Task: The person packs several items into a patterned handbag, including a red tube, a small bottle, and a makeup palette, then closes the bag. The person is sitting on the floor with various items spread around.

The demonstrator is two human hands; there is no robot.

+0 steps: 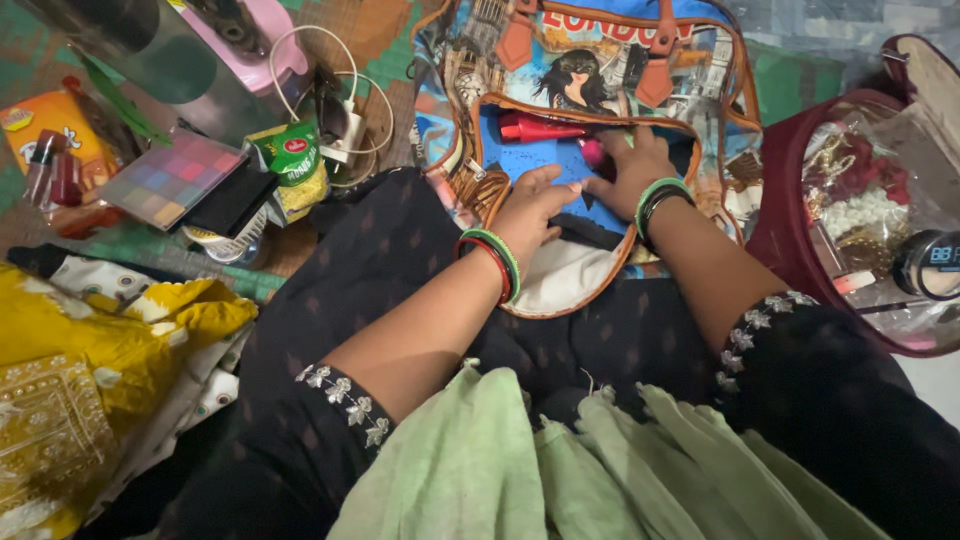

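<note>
**Two hands in the open front pocket of a printed bag**

One printed bag, glossy, picture-covered, tan trim and two orange strap tabs, sits at 12 o'clock from the person. Its front pocket gapes open, blue lining showing, white lining at the lower lip.

Left hand lies palm down on the pocket edge, fingers flat and loose, gripping nothing. Right hand is pressed into the pocket at 1 o'clock, fingers spread over the blue lining beside a small pink item; cannot tell if it grips it. One red tube-shaped bottle lies inside the pocket at 11 o'clock from the hands, touching neither.

Bangles: red and green stack on the left wrist, green and black stack on the right wrist. Black sleeves, silver floral trim on both cuffs. Pale green pleated cloth at 6 o'clock.

At 3 o'clock, one maroon round case, clear-lidded, holds jewellery and white beads. At 10 o'clock, one flat eyeshadow palette, grid of pastel squares. Beside it one green and yellow snack packet, crinkled foil, red oval label. White cable with charger at 11 o'clock. One orange packet far at 10 o'clock. Yellow embroidered fabric at 8 o'clock.
</note>
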